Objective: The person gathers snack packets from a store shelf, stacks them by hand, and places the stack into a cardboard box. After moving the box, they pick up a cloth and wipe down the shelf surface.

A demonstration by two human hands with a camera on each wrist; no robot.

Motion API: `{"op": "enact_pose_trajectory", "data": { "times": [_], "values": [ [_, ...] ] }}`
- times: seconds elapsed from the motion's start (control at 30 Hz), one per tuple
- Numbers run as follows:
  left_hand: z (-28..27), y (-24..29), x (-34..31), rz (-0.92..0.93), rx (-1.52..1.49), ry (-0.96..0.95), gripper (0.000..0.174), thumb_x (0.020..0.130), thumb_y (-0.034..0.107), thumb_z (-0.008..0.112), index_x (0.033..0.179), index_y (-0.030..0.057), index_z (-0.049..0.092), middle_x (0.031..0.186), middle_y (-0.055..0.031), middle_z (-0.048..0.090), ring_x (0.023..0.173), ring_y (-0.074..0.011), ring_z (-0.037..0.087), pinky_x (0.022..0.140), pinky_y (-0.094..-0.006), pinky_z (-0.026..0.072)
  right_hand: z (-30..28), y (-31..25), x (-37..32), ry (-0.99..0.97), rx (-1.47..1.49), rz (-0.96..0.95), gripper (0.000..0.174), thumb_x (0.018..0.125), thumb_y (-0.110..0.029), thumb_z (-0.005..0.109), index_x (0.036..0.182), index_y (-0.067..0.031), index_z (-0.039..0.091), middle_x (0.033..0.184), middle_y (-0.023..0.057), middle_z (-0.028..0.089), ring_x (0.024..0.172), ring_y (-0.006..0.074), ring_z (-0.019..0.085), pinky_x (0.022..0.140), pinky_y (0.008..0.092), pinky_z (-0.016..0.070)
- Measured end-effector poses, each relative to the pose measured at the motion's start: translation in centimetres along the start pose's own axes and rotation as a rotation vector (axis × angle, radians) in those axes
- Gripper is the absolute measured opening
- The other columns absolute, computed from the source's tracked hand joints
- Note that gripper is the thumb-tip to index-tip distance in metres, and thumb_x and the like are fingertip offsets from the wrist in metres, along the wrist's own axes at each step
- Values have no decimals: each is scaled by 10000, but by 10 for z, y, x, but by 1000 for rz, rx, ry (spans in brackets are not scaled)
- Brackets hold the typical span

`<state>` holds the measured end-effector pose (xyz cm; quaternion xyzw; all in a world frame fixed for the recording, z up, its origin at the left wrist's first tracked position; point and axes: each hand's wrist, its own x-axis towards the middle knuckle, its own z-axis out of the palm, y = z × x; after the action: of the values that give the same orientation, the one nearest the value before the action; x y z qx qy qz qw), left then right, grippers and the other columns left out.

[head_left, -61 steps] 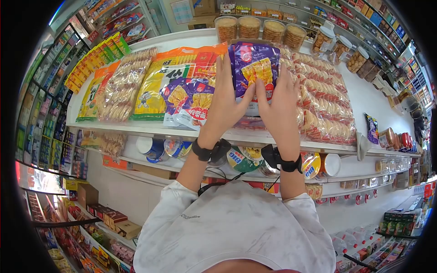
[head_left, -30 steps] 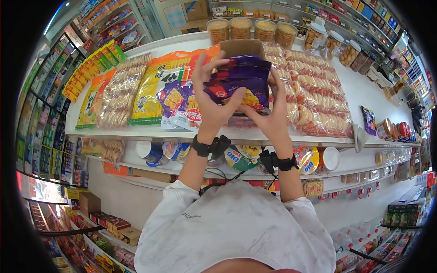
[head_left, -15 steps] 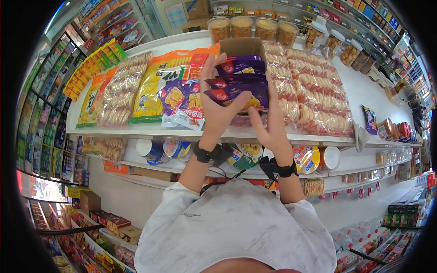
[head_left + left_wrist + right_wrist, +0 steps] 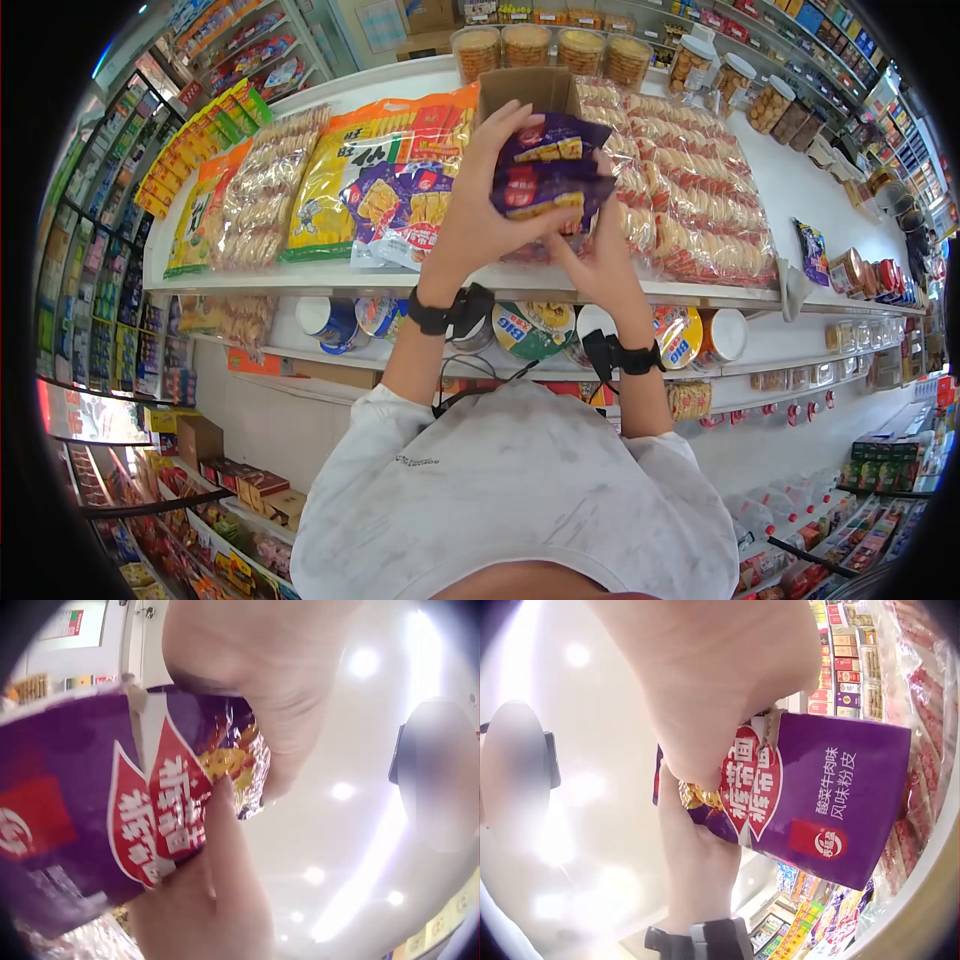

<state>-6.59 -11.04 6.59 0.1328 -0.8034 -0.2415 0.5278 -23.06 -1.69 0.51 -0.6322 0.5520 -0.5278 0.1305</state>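
Observation:
Several purple noodle-snack packets [image 4: 555, 150] stand one behind another in a purple display box [image 4: 840, 787], whose brown cardboard back [image 4: 525, 90] rises behind them in the head view. My left hand [image 4: 480, 220] holds the packets from the left, fingers curled over the rear ones and thumb across the front. On the other side, my right hand [image 4: 605, 265] grips them with fingers along the right edge and thumb low at the front. The box's printed side [image 4: 60, 780] also shows in the left wrist view. The packets' lower ends are hidden.
Large yellow-orange snack bags [image 4: 350, 170] and loose purple-and-white packets [image 4: 405, 210] lie to the left on the white counter [image 4: 330, 280]. Clear bags of round crackers [image 4: 695, 190] lie to the right. Tubs of biscuits [image 4: 528, 52] stand behind; noodle cups [image 4: 535, 325] sit below.
The packets, at first facing up between both hands, have tipped and fanned apart, exposing the brown box back. In the last half second they swung slightly right; the left fingers moved over the rear ones.

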Motion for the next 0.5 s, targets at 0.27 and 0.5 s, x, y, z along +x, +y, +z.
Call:
{"op": "enact_pose_trajectory", "data": {
  "times": [0.27,0.5],
  "values": [
    [-13,-9,-9,-119,-46,-138,1136,658,320,978,1573,57,358,1526,-168,490,1481,-359,396,1228,-483,302,-18,-20,12,140,236,-208,1027,866,-191,776,1639,5,129,1622,259,329,1532,366,305,1239,477,247],
    [-10,-16,-24,-35,-9,-46,875,634,260,976,1385,80,565,1516,-152,526,1424,-327,483,1184,-451,367,-26,-23,15,103,104,-301,563,964,-199,610,1472,2,471,1434,192,525,1398,356,471,1183,448,325]
  ]
}}
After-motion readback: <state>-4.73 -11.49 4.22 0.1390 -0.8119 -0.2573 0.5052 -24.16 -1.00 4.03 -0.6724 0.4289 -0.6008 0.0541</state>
